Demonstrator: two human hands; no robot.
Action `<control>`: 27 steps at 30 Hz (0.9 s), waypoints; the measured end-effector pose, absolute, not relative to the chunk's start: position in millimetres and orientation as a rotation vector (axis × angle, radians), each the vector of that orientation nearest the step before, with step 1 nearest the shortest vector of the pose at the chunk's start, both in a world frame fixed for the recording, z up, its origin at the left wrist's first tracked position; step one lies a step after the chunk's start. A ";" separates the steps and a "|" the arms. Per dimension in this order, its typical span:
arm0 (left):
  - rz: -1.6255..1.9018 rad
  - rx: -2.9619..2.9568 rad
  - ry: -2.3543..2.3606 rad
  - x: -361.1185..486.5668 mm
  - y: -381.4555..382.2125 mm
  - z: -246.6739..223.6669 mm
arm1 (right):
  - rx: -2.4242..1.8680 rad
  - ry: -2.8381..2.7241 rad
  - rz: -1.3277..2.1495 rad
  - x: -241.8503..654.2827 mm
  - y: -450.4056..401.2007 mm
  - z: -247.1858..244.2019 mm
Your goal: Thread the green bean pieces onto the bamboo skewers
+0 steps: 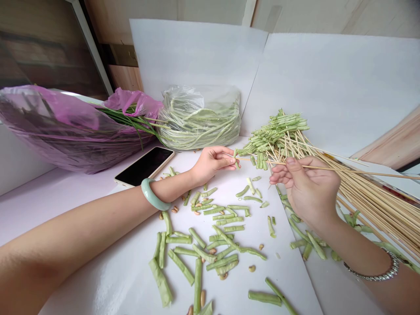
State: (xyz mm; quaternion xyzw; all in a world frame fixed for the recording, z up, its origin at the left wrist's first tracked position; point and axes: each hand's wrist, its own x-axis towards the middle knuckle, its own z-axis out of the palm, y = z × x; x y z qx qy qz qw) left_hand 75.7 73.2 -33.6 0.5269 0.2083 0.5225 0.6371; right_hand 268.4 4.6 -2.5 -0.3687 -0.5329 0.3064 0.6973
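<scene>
My left hand (212,165) is closed in a pinch on a short piece of green bean (235,154) at the tip of a bamboo skewer. My right hand (310,188) holds this thin skewer (357,171) between thumb and fingers, its long end reaching out to the right. Several bean pieces (261,161) sit side by side on the skewer between my hands. Cut bean pieces (226,261) lie scattered on the white tabletop (121,271) below, with a few small tan beans (252,268) among them.
Behind my right hand lies a pile of skewers (370,197), their far ends loaded with bean pieces (278,131). A phone (144,166) lies beyond my left forearm. At the back stand a clear bag of long beans (203,122) and a purple bag (65,131) with green stalks.
</scene>
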 end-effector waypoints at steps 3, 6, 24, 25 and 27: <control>1.187 1.203 0.474 75.8 73.7 -33.8 | -0.823 -1.196 0.702 269.1 5.0 -2.4; 1.190 1.200 0.475 75.9 73.6 -33.4 | -0.840 -1.201 0.709 268.2 5.1 -3.2; 1.141 1.268 0.448 75.1 73.5 -34.7 | -0.938 -1.259 0.627 273.7 5.6 -6.8; 1.146 1.262 0.452 75.0 73.5 -34.7 | -0.935 -1.259 0.650 274.1 6.1 -6.7; 1.157 1.254 0.468 75.0 73.6 -34.8 | -0.926 -1.252 0.691 274.7 7.0 -6.2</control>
